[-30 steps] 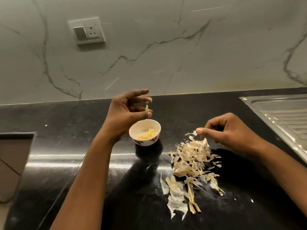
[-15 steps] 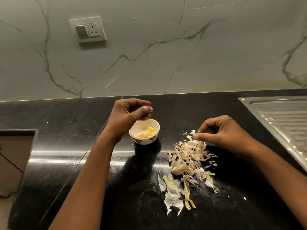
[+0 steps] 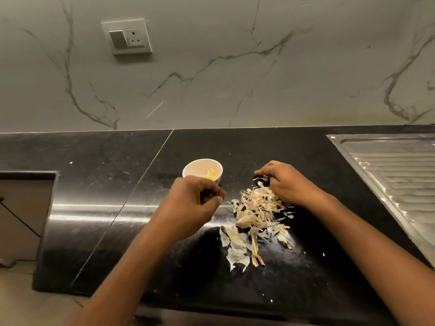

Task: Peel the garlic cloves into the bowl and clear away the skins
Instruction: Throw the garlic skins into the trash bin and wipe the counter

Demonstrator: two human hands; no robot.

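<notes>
One bowl (image 3: 191, 167) on the bench (image 3: 98, 184), peeled cloves (image 3: 210, 174) inside. One heap of skins (image 3: 256, 208) just right. Two hands: left hand (image 3: 193, 204) near the bowl, fingers curled, contents indiscernible; right hand (image 3: 290, 185) curled over the skins' far edge.

Wall (image 3: 235, 67): pale marble-look cladding, grey veins. White switch-and-socket plate (image 3: 126, 36) mounted upper left. Black polished stone countertop (image 3: 94, 184) with diagonal seam (image 3: 146, 170); bright streak of reflected light on its left part. Ribbed stainless drainboard (image 3: 395, 175) at right. Beige floor (image 3: 14, 290) lower left.
</notes>
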